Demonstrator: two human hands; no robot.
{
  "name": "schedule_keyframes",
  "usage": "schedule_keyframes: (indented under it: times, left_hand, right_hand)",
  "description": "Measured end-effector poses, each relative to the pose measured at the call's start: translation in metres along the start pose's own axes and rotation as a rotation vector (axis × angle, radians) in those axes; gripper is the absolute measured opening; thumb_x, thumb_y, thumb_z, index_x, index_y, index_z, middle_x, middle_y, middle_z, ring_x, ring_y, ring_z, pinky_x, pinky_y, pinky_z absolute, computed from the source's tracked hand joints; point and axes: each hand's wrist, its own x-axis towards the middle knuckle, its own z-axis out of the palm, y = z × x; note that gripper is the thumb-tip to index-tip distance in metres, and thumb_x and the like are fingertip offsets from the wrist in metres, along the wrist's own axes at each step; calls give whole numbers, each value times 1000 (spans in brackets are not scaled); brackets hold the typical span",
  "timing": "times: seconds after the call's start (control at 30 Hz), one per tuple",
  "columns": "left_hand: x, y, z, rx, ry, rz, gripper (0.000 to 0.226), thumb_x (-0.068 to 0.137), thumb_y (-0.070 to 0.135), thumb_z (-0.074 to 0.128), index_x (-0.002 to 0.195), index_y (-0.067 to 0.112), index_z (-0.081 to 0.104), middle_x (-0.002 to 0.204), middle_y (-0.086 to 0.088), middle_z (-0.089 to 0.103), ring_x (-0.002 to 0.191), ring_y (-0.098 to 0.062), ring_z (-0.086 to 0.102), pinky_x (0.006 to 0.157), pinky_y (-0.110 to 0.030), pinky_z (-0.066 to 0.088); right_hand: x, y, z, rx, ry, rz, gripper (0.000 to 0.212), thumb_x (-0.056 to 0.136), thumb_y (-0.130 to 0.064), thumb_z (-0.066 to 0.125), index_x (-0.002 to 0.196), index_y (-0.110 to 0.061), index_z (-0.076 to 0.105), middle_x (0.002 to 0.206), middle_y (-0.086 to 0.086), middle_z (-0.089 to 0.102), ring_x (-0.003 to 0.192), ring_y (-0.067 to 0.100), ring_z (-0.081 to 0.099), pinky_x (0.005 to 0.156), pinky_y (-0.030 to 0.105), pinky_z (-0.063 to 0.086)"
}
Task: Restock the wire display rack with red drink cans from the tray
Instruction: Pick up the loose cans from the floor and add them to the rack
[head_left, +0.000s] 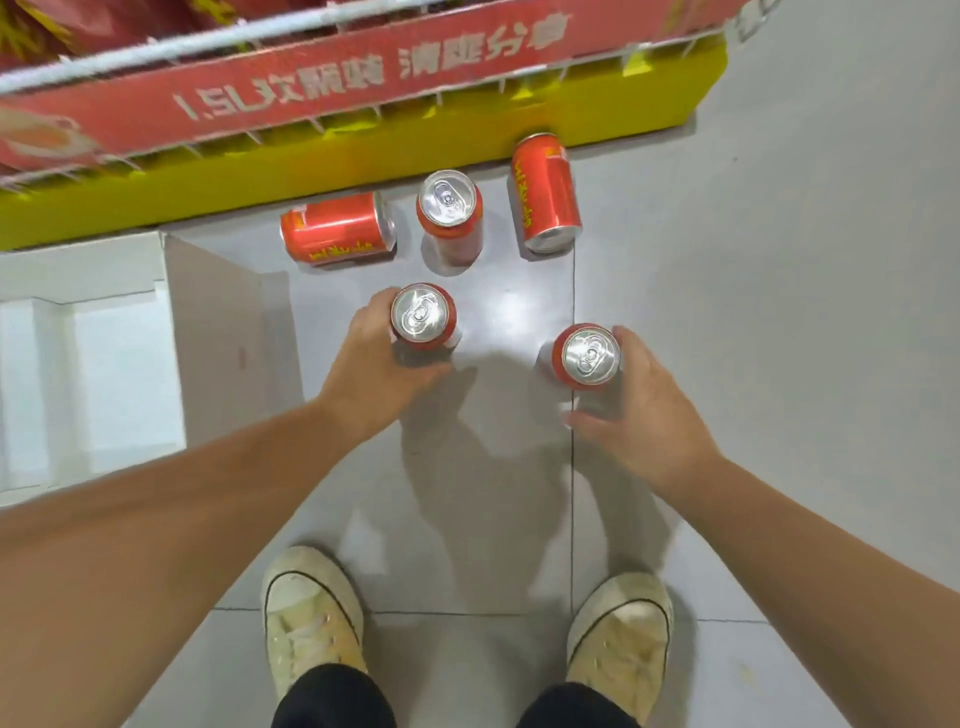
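A grey tiled floor (753, 312) runs up to the rack (218, 49), white wire with a red banner (363, 78) over a yellow base (363, 161).

The left hand (374, 364) grips the left can (423, 317), its fingers (382, 304) curled round the far side and the thumb on the near side. The right hand (639, 405) grips the right can (587, 356) the same way, its fingers (626, 335) wrapped round the wall. Both cans are upright, tops to the camera. Whether they have left the floor, I cannot tell.

The rack lies straight ahead of both sets of fingers and above them. The next move, I judge, is up and forward, with each can's long axis kept vertical. Neither hand is clearly nearer.

Three more cans lie beyond the fingers, between them and the base:
- The middle can (449, 215) stands upright, just beyond the left fingers.
- The side can (337, 228) lies crosswise, ahead and to the left of them.
- The far can (545, 192) lies ahead of the right fingers, its long axis pointing at the base and its far end touching it.

A low carry could knock the middle can over.

The white tray (104, 338) sits to the left of the left fingers, and no cans show in it. Two pale shoes (311, 613) are behind the hands.
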Motion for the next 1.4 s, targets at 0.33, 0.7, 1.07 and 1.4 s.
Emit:
schedule_keyframes:
  times: [0.33, 0.7, 1.07, 1.4]
  left_hand:
    - [39, 14, -1, -341, 29, -136, 59, 63, 11, 93, 111, 16, 59, 105, 5, 72, 90, 0, 68, 77, -19, 51]
    - [-22, 130, -89, -650, -99, -159, 50, 77, 17, 83, 123, 15, 63, 103, 3, 77, 92, -15, 75, 71, -33, 60]
    - [-126, 387, -305, -618, -23, 114, 39, 78, 23, 83, 113, 14, 71, 103, -3, 75, 86, -13, 71, 66, -32, 59]
    - [-263, 581, -493, -647, 108, 402, 37, 68, 23, 83, 103, 16, 74, 87, 6, 78, 81, -7, 70, 66, -21, 56]
  right_hand:
    - [50, -14, 0, 782, 117, 160, 45, 73, -7, 85, 111, -14, 62, 96, 0, 72, 80, 9, 69, 77, 29, 56]
    - [-18, -118, -110, 1001, -51, 49, 29, 77, -21, 74, 106, -17, 69, 90, 1, 74, 80, 14, 73, 66, 32, 58]
    - [-162, -327, -346, 900, 106, -182, 42, 73, -30, 78, 111, -14, 69, 102, 6, 77, 88, 19, 74, 68, 33, 60]
    - [-304, -511, -525, 978, 330, -387, 35, 79, -15, 83, 106, -13, 61, 88, 1, 75, 71, 7, 71, 58, 22, 54]
